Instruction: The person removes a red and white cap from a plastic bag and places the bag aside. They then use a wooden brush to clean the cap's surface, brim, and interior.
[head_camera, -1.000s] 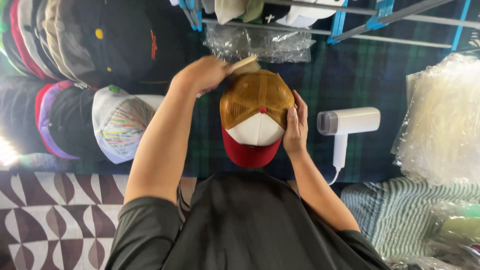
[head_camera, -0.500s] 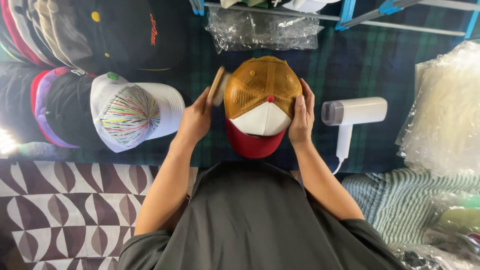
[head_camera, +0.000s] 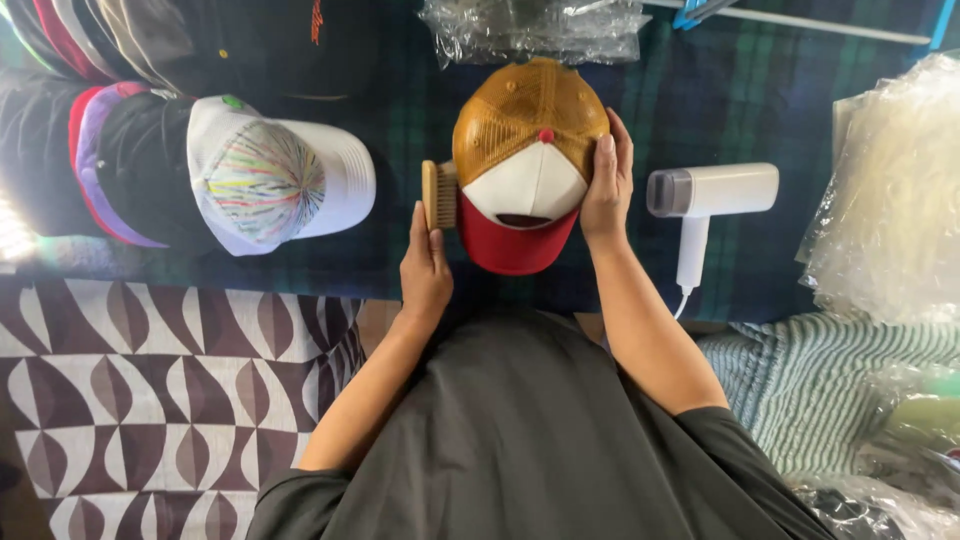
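Note:
A trucker cap (head_camera: 525, 160) with a mustard mesh back, a white front panel and a red brim sits upright on the dark plaid cloth in front of me. My right hand (head_camera: 608, 185) cups the cap's right side. My left hand (head_camera: 426, 265) holds a small wooden brush (head_camera: 440, 194), whose bristles press against the cap's left side near the brim.
A white hair dryer (head_camera: 710, 195) lies to the right of the cap. A white cap with a multicoloured front (head_camera: 270, 185) lies at the left, with stacked caps (head_camera: 90, 110) behind it. Clear plastic bags (head_camera: 540, 28) lie at the back and at the right (head_camera: 890, 190).
My left hand has swept the brush from the cap's top rear down its left side to near the brim. My right hand has stayed on the cap's right side.

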